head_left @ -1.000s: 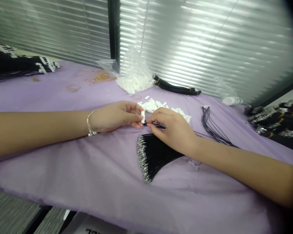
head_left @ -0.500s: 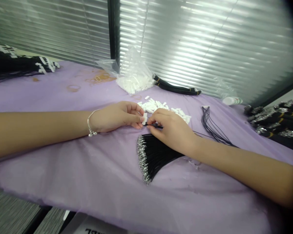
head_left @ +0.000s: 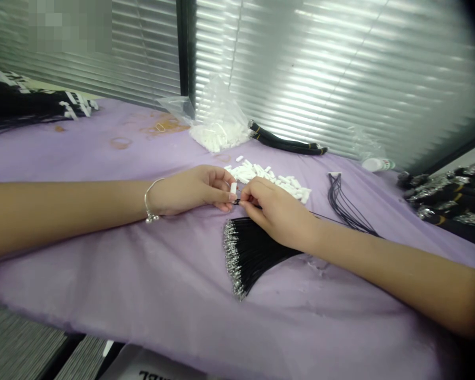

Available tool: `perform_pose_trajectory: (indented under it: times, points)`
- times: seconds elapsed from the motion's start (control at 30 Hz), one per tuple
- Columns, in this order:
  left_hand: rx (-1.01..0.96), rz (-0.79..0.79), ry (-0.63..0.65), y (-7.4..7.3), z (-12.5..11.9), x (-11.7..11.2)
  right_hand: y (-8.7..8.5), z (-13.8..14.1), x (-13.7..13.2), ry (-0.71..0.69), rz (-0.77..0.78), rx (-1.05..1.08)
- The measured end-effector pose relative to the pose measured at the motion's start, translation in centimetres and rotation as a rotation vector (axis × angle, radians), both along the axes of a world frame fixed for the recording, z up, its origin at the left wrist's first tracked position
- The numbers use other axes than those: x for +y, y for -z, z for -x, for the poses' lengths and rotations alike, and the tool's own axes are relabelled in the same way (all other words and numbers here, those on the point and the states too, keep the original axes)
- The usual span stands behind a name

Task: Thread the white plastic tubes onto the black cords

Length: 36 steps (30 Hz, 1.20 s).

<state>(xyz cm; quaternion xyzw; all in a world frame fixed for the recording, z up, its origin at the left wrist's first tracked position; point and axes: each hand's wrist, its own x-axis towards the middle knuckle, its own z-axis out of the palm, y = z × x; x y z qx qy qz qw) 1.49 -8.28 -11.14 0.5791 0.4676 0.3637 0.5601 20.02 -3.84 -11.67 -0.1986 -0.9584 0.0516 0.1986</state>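
Note:
Between the thumb and fingers of my left hand (head_left: 206, 189) is a small white plastic connector housing (head_left: 233, 189), held upright. My right hand (head_left: 275, 210) meets it from the right, its thumb and forefinger pinching thin black wire (head_left: 243, 203) close to the housing's lower end. How far the wire sits in the housing cannot be made out. Below my right hand lies a fanned bundle of black wires (head_left: 257, 253) with shiny metal tips toward the left. Just behind both hands is a loose heap of white connector housings (head_left: 261, 173).
A clear plastic bag of white housings (head_left: 217, 137) stands behind the heap, beside tied black wire bundles (head_left: 287, 141). Wires joined to one white housing (head_left: 334, 174) lie right. More bundles (head_left: 455, 195) fill the right edge; finished-looking wires (head_left: 24, 105) lie far left on the purple cloth (head_left: 122, 295).
The white housing has turned slightly in my left fingers and shows a narrower side. My right fingers have shifted very little; both hands stay close together.

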Motion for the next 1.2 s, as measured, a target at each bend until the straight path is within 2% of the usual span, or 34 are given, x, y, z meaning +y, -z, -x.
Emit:
perform_pose_trajectory:
  times: [0.23,0.77,1.0,1.2]
  points:
    - [-0.072,0.05,0.028,0.23,0.15,0.23,0.18,0.28,-0.04,-0.016,-0.122,-0.041]
    - [-0.097,0.068,0.004,0.22,-0.09,0.21,0.09,0.46,0.12,0.0,-0.138,-0.107]
    - [-0.047,0.016,-0.018,-0.25,-0.2,-0.16,-0.02,0.56,-0.46,0.104,-0.181,-0.12]
    - [-0.059,0.024,-0.013,-0.19,-0.14,-0.08,-0.1,0.48,-0.46,0.092,-0.173,-0.137]
